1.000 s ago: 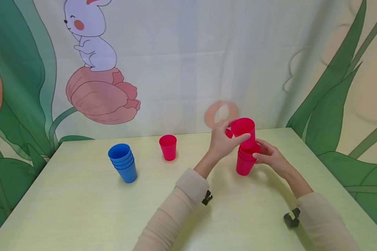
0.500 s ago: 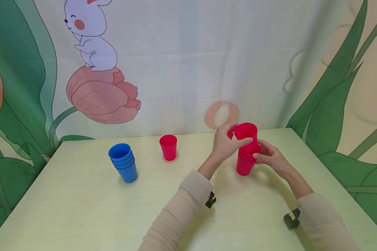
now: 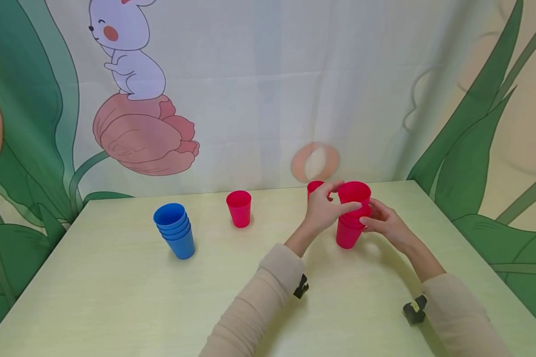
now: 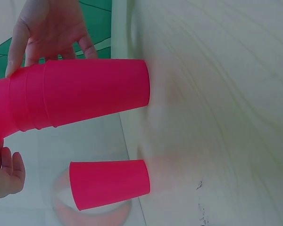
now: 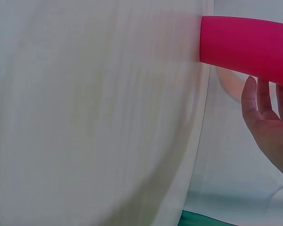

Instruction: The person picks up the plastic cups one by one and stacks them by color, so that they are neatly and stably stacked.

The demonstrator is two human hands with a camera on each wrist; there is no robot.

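Observation:
In the head view, my left hand point(image 3: 322, 208) grips a red cup point(image 3: 355, 192) between thumb and fingers. That cup sits upright in the top of a stack of red cups point(image 3: 349, 235), its lower part hidden inside. Steadying the stack from the right is my right hand point(image 3: 386, 225), thumb and fingers around the upper rims. The left wrist view has the stack point(image 4: 94, 87) lying sideways in the picture, with my left hand point(image 4: 4, 172) by its upper end. In the right wrist view, the fingers of my right hand point(image 5: 273, 127) touch the stack point(image 5: 245, 44).
Behind my left hand stands a single red cup point(image 3: 314, 186), partly hidden. Another red cup point(image 3: 239, 210) stands further left, beside a stack of blue cups point(image 3: 178, 238). All are on the pale table point(image 3: 116, 297), with a printed curtain point(image 3: 250, 99) behind.
My left hand has moved down and slightly right, lowering its red cup into the stack. The red cup behind that hand shows more now. My right hand has stayed at the stack.

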